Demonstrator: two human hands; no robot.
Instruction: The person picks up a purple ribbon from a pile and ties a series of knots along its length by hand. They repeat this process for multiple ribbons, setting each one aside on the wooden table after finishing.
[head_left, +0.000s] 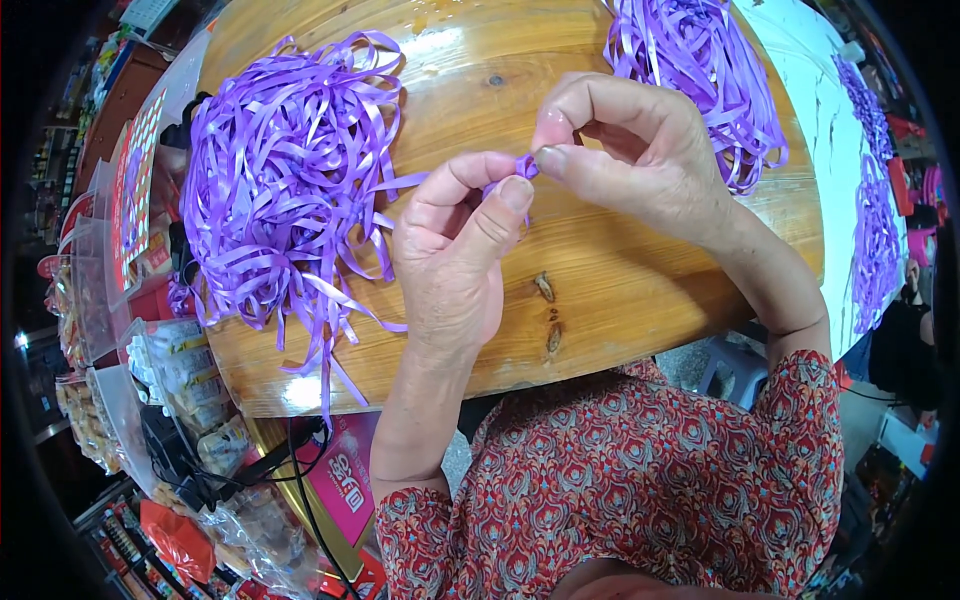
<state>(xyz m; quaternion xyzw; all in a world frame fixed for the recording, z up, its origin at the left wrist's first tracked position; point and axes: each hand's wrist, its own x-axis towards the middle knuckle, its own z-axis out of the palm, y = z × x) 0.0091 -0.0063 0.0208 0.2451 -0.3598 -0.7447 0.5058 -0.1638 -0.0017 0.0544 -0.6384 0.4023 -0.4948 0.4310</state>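
Note:
Between my two hands, above the wooden table (640,290), a narrow purple ribbon (527,168) is bunched into a small loop or knot. My left hand (455,245) is closed on it, thumb against forefinger, and a strand runs from there toward the large tangled heap of purple ribbons (290,190) on the left. My right hand (635,150) pinches the same ribbon at its upper end with thumb and forefinger. The fingertips of both hands almost meet. Exactly how the ribbon is looped is partly hidden by my fingers.
A second bundle of purple ribbons (695,85) lies at the table's far right. Beyond it, more purple ribbon (873,245) rests on a white marbled surface (815,60). Left of the table stand clear plastic bins (115,300), packaged goods (190,370) and a black cable (305,490). A stool (735,370) is below right.

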